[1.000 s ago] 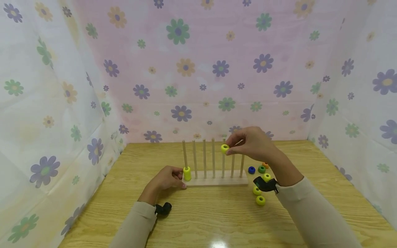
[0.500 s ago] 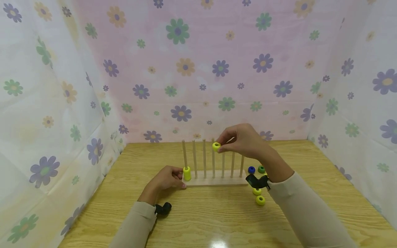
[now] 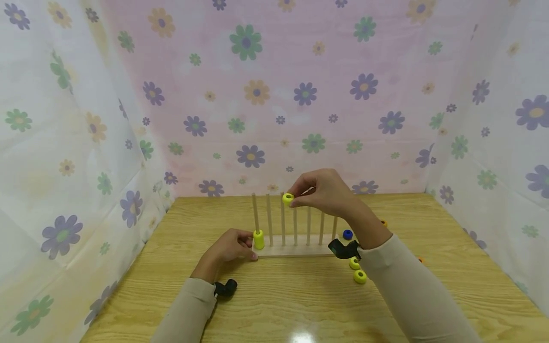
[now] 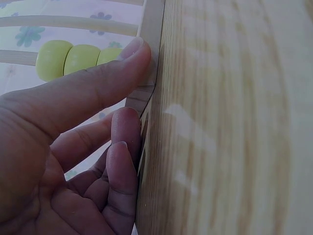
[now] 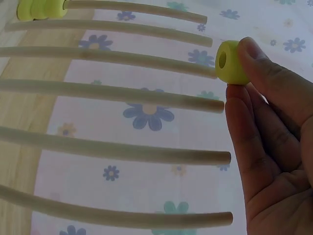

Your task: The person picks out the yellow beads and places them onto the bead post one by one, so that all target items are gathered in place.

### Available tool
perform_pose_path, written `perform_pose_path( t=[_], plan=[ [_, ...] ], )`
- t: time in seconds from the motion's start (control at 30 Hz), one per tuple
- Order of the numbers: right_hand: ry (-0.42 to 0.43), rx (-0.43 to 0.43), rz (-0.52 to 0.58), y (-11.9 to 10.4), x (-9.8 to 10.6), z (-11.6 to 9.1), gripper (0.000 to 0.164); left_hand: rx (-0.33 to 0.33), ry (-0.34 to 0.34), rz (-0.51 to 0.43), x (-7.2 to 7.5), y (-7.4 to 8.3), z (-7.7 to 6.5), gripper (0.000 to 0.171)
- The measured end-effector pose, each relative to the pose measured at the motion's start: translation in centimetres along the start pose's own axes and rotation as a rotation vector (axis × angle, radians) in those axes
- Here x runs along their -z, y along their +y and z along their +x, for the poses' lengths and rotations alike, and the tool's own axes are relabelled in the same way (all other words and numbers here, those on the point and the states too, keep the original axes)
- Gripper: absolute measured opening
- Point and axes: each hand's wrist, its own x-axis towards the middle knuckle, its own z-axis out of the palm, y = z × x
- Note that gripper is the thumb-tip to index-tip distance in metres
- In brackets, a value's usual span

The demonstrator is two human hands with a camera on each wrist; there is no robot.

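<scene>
Flowered cloth hung round the wood-grained table. There stood the pegged rack, its end gripped by the left hand; the right hand pinched a yellow bead high, not yet threaded. Three stacked beads sat on the leftmost peg; the other pegs were bare. Loose beads remained, perhaps more behind the right sleeve.

The left hand grips a wooden peg rack at one end. The right hand pinches a raised yellow bead
</scene>
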Motion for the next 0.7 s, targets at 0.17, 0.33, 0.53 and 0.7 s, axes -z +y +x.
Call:
perform_pose_path(
  t=[0.17,0.33,0.53,0.7],
  plan=[
    [0.008,0.013,-0.008,0.2,-0.7,0.6,0.013,0.003,0.003,0.009,0.0,0.0,0.0,0.066],
    [0.017,0.028,0.007,-0.1,-1.3,1.0,0.013,0.003,0.003,0.01,-0.1,-0.1,0.1,0.064],
    [0.022,0.049,0.033,-0.5,-1.9,1.5,0.013,-0.011,-0.003,-0.005,0.1,0.1,-0.1,0.063],
    [0.03,0.058,0.033,-0.7,-2.4,1.9,0.013,-0.025,-0.018,0.003,0.2,-0.2,0.1,0.064]
  ],
)
